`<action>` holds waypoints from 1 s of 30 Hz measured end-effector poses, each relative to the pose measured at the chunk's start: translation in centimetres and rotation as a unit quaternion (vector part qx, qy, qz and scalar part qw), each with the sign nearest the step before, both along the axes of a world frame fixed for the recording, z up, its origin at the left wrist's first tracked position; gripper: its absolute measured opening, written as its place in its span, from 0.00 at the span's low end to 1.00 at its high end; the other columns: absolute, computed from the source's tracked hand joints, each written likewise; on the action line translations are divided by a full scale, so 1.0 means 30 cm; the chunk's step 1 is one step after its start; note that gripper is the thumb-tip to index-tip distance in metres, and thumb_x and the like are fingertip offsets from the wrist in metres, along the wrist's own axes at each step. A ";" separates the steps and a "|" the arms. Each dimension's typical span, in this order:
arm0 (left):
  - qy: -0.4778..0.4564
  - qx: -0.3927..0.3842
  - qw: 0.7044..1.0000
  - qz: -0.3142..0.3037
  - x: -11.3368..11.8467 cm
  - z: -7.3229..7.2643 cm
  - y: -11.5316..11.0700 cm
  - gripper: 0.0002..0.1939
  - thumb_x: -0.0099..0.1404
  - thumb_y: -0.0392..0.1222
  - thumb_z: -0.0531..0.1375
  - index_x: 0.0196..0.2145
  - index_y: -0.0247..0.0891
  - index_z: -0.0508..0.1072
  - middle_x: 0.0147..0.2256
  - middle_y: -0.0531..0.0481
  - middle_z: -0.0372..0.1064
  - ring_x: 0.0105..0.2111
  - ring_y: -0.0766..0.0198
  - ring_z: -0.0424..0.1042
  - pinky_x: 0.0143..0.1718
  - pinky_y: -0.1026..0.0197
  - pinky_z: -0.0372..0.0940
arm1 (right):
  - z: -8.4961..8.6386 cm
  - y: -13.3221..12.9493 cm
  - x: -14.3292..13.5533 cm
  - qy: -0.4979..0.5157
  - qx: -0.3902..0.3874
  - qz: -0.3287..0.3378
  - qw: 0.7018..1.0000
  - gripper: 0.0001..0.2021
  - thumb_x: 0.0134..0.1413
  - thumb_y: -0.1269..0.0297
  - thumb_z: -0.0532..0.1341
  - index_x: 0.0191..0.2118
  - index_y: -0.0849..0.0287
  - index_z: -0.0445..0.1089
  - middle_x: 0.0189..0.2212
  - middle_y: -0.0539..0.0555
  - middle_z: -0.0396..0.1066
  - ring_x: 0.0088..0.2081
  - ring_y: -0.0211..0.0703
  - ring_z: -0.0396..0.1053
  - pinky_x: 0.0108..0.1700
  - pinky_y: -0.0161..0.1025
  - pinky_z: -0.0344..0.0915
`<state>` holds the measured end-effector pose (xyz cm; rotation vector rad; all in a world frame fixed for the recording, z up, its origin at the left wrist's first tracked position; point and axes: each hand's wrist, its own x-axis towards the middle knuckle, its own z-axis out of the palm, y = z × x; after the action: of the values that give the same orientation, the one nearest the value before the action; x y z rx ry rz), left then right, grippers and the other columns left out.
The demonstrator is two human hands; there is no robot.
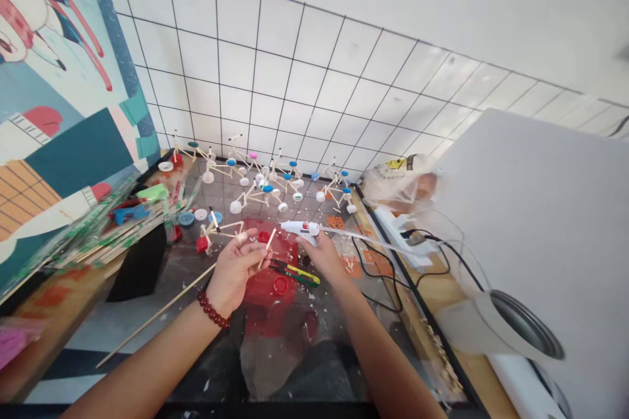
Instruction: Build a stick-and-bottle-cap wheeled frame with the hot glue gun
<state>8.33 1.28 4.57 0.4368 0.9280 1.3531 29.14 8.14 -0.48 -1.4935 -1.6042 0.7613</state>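
My left hand (232,273), with a bead bracelet at its wrist, pinches a short pale wooden stick (268,247) that stands tilted. In my right hand (324,257) is a white hot glue gun (299,228), its nozzle pointing left towards the stick. A long glue stick (363,237) trails from the gun's back end. Below and between my hands lie thread snips (297,272) with yellow and green handles. A red bottle cap (280,285) sits just under them, and another red cap (264,236) is partly behind the short stick.
Several small stick frames with bottle-cap wheels (268,189) stand at the back; one with a red cap (202,244) is beside my left hand. Bundled wooden sticks (142,222) lie left. A power strip (403,236), black cable (393,275) and tape roll (501,324) are right.
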 end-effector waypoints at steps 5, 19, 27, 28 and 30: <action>0.011 0.026 1.000 0.007 -0.003 -0.016 0.006 0.34 0.43 0.29 0.72 0.49 0.32 0.68 0.27 0.51 0.78 0.25 0.71 0.73 0.27 0.71 0.66 | 0.012 -0.010 -0.001 -0.115 -0.019 -0.007 0.993 0.13 0.53 0.61 0.65 0.43 0.61 0.75 0.40 0.60 0.78 0.42 0.53 0.75 0.45 0.44 0.68; -0.014 0.006 1.000 -0.007 0.001 0.008 -0.004 0.35 0.41 0.29 0.72 0.49 0.34 0.68 0.27 0.52 0.77 0.26 0.68 0.75 0.28 0.68 0.67 | 0.143 -0.178 0.049 -0.390 0.050 -0.003 0.920 0.11 0.57 0.69 0.62 0.46 0.63 0.73 0.41 0.66 0.77 0.44 0.58 0.73 0.46 0.48 0.65; -0.004 0.044 0.998 -0.044 0.011 0.003 -0.024 0.37 0.43 0.32 0.74 0.51 0.33 0.68 0.28 0.52 0.78 0.28 0.69 0.75 0.34 0.68 0.68 | 0.162 -0.281 -0.090 0.006 0.085 0.134 0.987 0.08 0.57 0.64 0.63 0.43 0.54 0.75 0.39 0.54 0.79 0.38 0.45 0.75 0.43 0.41 0.69; 0.000 0.047 0.998 -0.050 0.015 0.000 -0.028 0.37 0.43 0.33 0.74 0.52 0.33 0.69 0.28 0.52 0.78 0.28 0.69 0.75 0.34 0.68 0.68 | 0.154 -0.283 -0.114 0.071 0.055 0.152 0.984 0.09 0.55 0.64 0.64 0.43 0.54 0.75 0.38 0.53 0.79 0.37 0.44 0.75 0.43 0.40 0.70; 0.009 0.053 0.997 -0.061 0.022 -0.005 -0.036 0.37 0.44 0.33 0.74 0.52 0.33 0.69 0.27 0.52 0.78 0.29 0.69 0.75 0.35 0.68 0.68 | 0.139 -0.285 -0.151 0.174 -0.005 0.173 0.969 0.09 0.54 0.62 0.65 0.42 0.55 0.76 0.36 0.52 0.79 0.37 0.43 0.74 0.43 0.40 0.69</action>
<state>8.97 0.20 4.41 0.5790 0.8328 1.2932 24.62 -0.42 3.68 -1.0226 -1.6023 1.1576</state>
